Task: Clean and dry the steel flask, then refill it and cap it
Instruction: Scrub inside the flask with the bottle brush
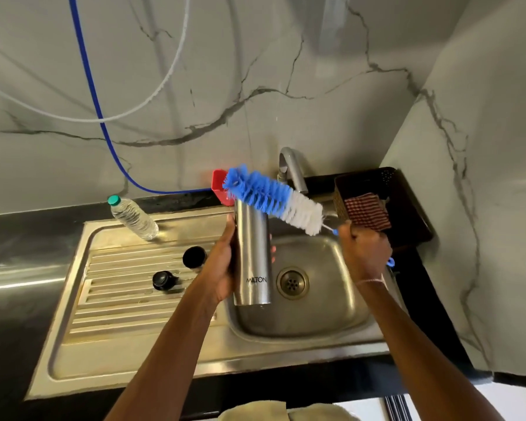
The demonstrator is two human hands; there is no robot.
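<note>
In the head view, the left hand [222, 268] is wrapped round the steel flask [251, 253], holding it upright over the sink [316, 317], long axis running 6 to 12 o'clock with the mouth at 12. The right hand [363, 250], at 3 o'clock from the flask, is closed in a fist on the handle of the bottle brush [274, 199]. The brush slants from 4 to 10 o'clock across the flask's top, outside it, so its tip would need swinging back over the mouth. The bristles hide the mouth, and the fist hides most of the handle. Two dark caps [194, 257] sit on the drainboard at 9 o'clock.
</note>
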